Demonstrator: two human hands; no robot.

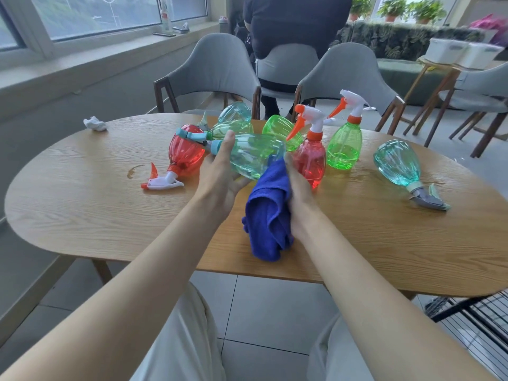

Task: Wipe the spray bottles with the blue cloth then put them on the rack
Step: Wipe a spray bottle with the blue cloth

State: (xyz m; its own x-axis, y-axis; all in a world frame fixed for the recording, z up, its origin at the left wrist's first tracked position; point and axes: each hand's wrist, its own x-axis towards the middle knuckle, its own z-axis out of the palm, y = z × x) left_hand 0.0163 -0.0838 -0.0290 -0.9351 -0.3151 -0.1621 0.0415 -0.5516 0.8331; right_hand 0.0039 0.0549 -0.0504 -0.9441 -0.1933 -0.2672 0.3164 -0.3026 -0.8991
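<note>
Fingers (228, 140) of the left hand (220, 174) curl round the teal spray bottle (255, 155), held sideways above the table (82, 204) in the head view. The right hand (301, 193) clamps the blue cloth (268, 215) against it. The bottle is judged light, smooth, possibly slippery: grip at the neck. Other bottles (343, 144) crowd behind. The rack (481, 320) sits lower right, approach apparently open.

Light level: bright, even daylight.
Source: windows (82, 15) upper left and far right; panes washed pale.
Shadows: soft, faint on the table (96, 210); none hard-edged.
Glare: small highlights on the upright green bottle (343, 145); sheen on tabletop, right end.
Distortion: wide-angle bowing; sill (96, 59) and table rim curve.
Focus: centre fairly sharp; rack (478, 317) at lower right corner smeared.
</note>
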